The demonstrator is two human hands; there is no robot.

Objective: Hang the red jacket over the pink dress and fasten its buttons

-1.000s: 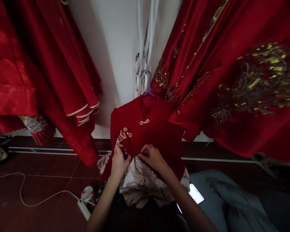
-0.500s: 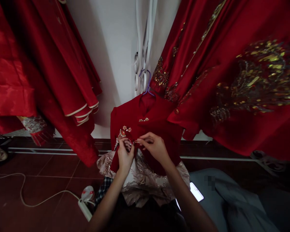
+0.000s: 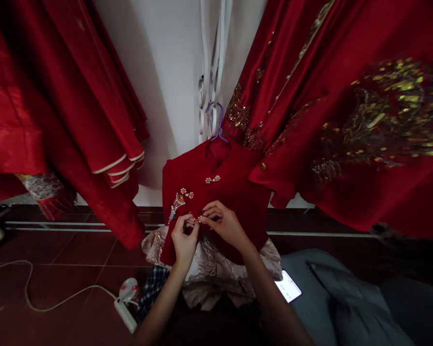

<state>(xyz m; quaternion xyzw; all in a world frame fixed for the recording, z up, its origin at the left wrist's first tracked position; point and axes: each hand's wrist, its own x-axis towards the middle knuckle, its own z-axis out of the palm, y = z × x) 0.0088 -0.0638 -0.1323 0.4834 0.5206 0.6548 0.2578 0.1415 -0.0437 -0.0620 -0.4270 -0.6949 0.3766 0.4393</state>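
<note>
A small red top (image 3: 245, 192) hangs on a purple hanger (image 3: 219, 122) in front of me. Between my fingertips, low on its front opening, sits a small jewelled clasp (image 3: 198, 220). My left hand (image 3: 183, 240) pinches its left side with the cloth edge, and my right hand (image 3: 224, 225) has thumb and index finger closed on its right end. Whether the clasp is fastened I cannot make out. Higher up lies a flower-shaped clasp (image 3: 212, 179) across the opening. A jewelled ornament (image 3: 177, 205) decorates the left chest. Pinkish brocade fabric (image 3: 231, 276) spreads below my wrists.
Red garments (image 3: 108, 120) hang on the left, and sequinned red garments (image 3: 296, 144) on the right. White hangers (image 3: 216, 62) dangle at the wall. A power strip (image 3: 125, 315) with a cord lies on the tiled floor. A lit phone (image 3: 288, 287) rests at lower right.
Both hands have shifted slightly down, still pinching at the front opening. The jewelled clasp between the fingertips shows more plainly. The whole view has drifted a little left.
</note>
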